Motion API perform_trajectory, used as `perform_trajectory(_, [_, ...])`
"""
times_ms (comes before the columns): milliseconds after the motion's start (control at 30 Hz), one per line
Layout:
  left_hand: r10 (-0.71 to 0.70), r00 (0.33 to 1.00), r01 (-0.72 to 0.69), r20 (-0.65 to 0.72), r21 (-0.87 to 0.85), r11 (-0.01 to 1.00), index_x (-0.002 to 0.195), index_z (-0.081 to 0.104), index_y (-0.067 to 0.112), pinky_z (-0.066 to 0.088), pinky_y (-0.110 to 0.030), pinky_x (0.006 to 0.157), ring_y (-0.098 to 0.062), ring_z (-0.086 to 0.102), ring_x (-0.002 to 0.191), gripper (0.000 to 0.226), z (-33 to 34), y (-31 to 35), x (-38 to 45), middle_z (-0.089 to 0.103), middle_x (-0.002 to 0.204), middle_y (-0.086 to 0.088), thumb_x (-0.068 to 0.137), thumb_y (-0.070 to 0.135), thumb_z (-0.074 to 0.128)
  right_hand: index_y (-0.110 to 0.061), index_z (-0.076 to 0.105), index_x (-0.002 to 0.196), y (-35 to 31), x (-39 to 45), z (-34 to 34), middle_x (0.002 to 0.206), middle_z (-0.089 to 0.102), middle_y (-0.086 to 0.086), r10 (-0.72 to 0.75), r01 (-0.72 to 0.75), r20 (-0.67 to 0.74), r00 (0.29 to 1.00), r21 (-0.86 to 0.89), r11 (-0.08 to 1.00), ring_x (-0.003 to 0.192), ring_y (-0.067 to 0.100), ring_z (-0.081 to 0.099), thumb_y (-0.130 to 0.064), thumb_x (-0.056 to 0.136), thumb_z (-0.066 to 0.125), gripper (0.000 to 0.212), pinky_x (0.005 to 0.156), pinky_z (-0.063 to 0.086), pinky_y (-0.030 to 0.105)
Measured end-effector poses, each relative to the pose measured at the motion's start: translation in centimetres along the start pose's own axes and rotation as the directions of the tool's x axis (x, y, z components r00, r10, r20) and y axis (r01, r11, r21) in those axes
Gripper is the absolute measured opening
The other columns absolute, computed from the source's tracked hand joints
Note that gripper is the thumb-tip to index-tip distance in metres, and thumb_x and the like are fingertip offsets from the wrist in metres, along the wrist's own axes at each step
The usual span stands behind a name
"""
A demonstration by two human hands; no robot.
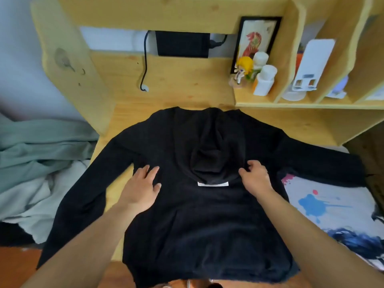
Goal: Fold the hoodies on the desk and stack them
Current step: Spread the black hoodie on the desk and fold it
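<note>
A black hoodie (pixel 207 221) lies spread flat on the wooden bench (pixel 176 80), its hem hanging at the near edge and its hood (pixel 209 142) folded down over the body, a white label (pixel 213 184) showing just below the hood. Two bare forearms reach in from the near side. The left hand (pixel 143 188) rests palm-down on the cloth at the shoulder to the left of the hood, fingers straight and spread, holding nothing. The right hand (pixel 256 177) sits at the shoulder just right of the hood, its fingers curled into the dark fabric in a pinching grip beside the hood's edge. The hoodie's left sleeve (pixel 68 215) runs down and off the bench's left side; the right sleeve (pixel 324 161) stretches out to the right, over a light garment with blue and pink paint splashes (pixel 324 204) that lies under it on the right. Off the bench to the left, pale green and grey cloth (pixel 41 154) lies heaped. Farther back, a black cable (pixel 145 65) trails down to the benchtop from a black box (pixel 182 44) against the wall. On the shelf (pixel 291 103) at far right stand a framed picture (pixel 255 42), a small yellow-haired figurine (pixel 244 68) and white bottles (pixel 265 80).
</note>
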State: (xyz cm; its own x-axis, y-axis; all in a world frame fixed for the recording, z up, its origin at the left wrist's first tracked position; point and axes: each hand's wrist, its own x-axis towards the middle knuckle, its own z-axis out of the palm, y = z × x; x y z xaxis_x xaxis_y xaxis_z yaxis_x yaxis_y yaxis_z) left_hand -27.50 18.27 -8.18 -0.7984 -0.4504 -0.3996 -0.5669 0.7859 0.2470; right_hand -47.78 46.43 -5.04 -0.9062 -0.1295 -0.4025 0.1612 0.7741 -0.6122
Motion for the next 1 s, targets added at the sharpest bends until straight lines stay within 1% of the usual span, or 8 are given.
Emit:
perform_trajectory(167, [-0.181, 0.983, 0.169, 0.038, 0.217, 0.961, 0.161, 0.015, 0.033, 0.021, -0.042, 0.124, -0.019, 0.005, 0.158, 0.061, 0.1, -3.5, 1.8, 0.005, 0.172, 0.001, 0.104, 0.045, 0.034, -0.015, 0.048, 0.137, -2.3, 2.7, 1.2, 0.138, 0.039, 0.010, 0.001, -0.005, -0.091, 0.996, -0.045, 0.999, 0.093, 0.024, 0.055, -0.028, 0.095, 0.059, 0.045, 0.084, 0.047, 0.036])
perform_trajectory(267, [-0.180, 0.984, 0.180, -0.019, 0.206, 0.962, 0.151, 0.041, 0.027, 0.033, -0.043, 0.116, -0.027, 0.033, 0.145, 0.055, -1.0, -2.0, 2.2, 0.036, 0.158, -0.004, 0.098, 0.041, 0.048, -0.013, 0.059, 0.117, -2.4, 1.6, 3.1, 0.120, 0.049, 0.008, -0.336, 0.307, -0.183, 0.924, -0.171, 0.936, 0.108, 0.030, 0.053, -0.022, 0.092, 0.063, 0.027, 0.090, 0.049, 0.042])
perform_trajectory(433, [-0.164, 0.961, 0.087, -0.221, -0.323, 0.942, 0.118, 0.062, 0.020, 0.050, -0.039, 0.084, -0.023, 0.057, 0.100, 0.021, -4.1, 3.7, 5.5, 0.055, 0.114, -0.001, 0.099, 0.026, 0.054, -0.020, 0.047, 0.142, -4.9, 1.5, 7.2, 0.130, 0.044, 0.002, -0.433, 0.440, 0.101, 0.896, -0.348, 0.828, 0.121, 0.023, 0.045, -0.046, 0.093, 0.061, 0.057, 0.103, 0.045, 0.037])
perform_trajectory(533, [-0.196, 0.976, 0.118, -0.093, -0.532, 0.839, 0.105, 0.062, 0.023, 0.045, -0.033, 0.075, -0.016, 0.059, 0.090, 0.011, -5.3, 6.2, 5.8, 0.060, 0.105, 0.004, 0.100, 0.024, 0.052, -0.020, 0.061, 0.125, -6.5, 1.9, 7.2, 0.117, 0.053, 0.002, -0.268, 0.295, 0.124, 0.955, -0.362, 0.884, 0.109, 0.026, 0.058, -0.032, 0.097, 0.059, 0.030, 0.090, 0.051, 0.038])
perform_trajectory(633, [-0.135, 0.991, 0.096, 0.009, -0.747, 0.657, 0.105, 0.066, 0.025, 0.050, -0.026, 0.078, -0.015, 0.064, 0.099, 0.010, -6.4, 7.7, 4.1, 0.067, 0.103, 0.009, 0.101, 0.026, 0.056, -0.018, 0.067, 0.097, -8.7, -0.2, 5.5, 0.090, 0.048, -0.010, -0.422, 0.405, -0.103, 0.901, -0.154, 0.901, 0.075, 0.010, 0.055, -0.026, 0.091, 0.070, 0.010, 0.069, 0.045, 0.026])
perform_trajectory(800, [-0.020, 0.840, 0.541, 0.542, -0.840, -0.049, 0.118, 0.062, 0.020, 0.054, -0.045, 0.094, -0.027, 0.066, 0.110, 0.032, -9.0, 9.7, 1.4, 0.069, 0.115, -0.009, 0.100, 0.047, 0.060, -0.023, 0.061, 0.087, -10.4, -7.3, 3.7, 0.096, 0.046, -0.016, -0.490, 0.494, -0.079, 0.868, 0.048, 0.868, 0.081, 0.006, 0.054, -0.031, 0.084, 0.078, 0.019, 0.070, 0.046, 0.014])
perform_trajectory(900, [0.047, 0.815, 0.571, 0.577, -0.815, 0.097, 0.097, 0.066, 0.013, 0.055, -0.034, 0.078, -0.018, 0.069, 0.086, 0.020, -7.6, 10.2, 0.2, 0.073, 0.092, -0.005, 0.101, 0.032, 0.062, -0.021, 0.064, 0.082, -8.4, -10.3, 4.4, 0.099, 0.054, -0.012, -0.462, 0.431, 0.190, 0.866, 0.186, 0.883, 0.088, 0.008, 0.058, -0.038, 0.083, 0.075, 0.021, 0.078, 0.047, 0.017])
perform_trajectory(1000, [-0.010, 0.819, 0.574, 0.574, -0.817, 0.059, 0.086, 0.059, 0.016, 0.053, -0.032, 0.075, -0.022, 0.068, 0.086, 0.016, -5.9, 9.5, -0.7, 0.070, 0.086, -0.006, 0.099, 0.022, 0.065, -0.014, 0.066, 0.076, -5.7, -10.7, 4.8, 0.086, 0.065, 0.000, -0.135, 0.084, 0.120, 0.983, 0.356, 0.931, 0.079, 0.009, 0.063, -0.036, 0.095, 0.064, 0.029, 0.077, 0.052, 0.031])
